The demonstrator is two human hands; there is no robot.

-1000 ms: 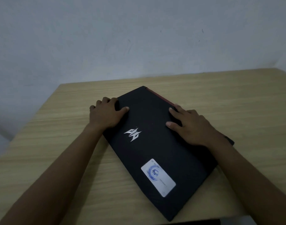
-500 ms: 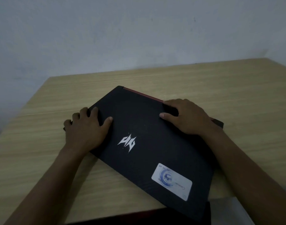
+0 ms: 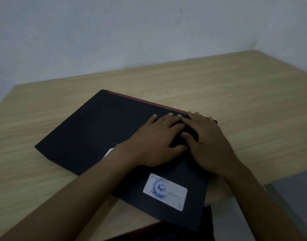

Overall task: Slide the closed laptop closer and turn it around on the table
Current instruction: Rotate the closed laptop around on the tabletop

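Observation:
The closed black laptop (image 3: 100, 129) lies askew on the wooden table (image 3: 236, 101), its red-trimmed edge facing away and its near corner overhanging the table's front edge. A white sticker (image 3: 165, 191) sits near that corner. My left hand (image 3: 156, 143) rests flat on the lid with fingers spread, its forearm hiding most of the silver logo. My right hand (image 3: 208, 141) presses flat on the lid at the far right corner, right beside the left hand, fingertips nearly touching.
A plain grey wall (image 3: 149, 32) stands directly behind the table. The table's front edge runs close to me, with grey floor (image 3: 292, 197) showing at the lower right. A dark shape (image 3: 166, 232) lies below the front edge.
The laptop has rotated further counterclockwise. My left hand left the lid's left edge and crossed to the right side beside my right hand, which stayed at the far right corner.

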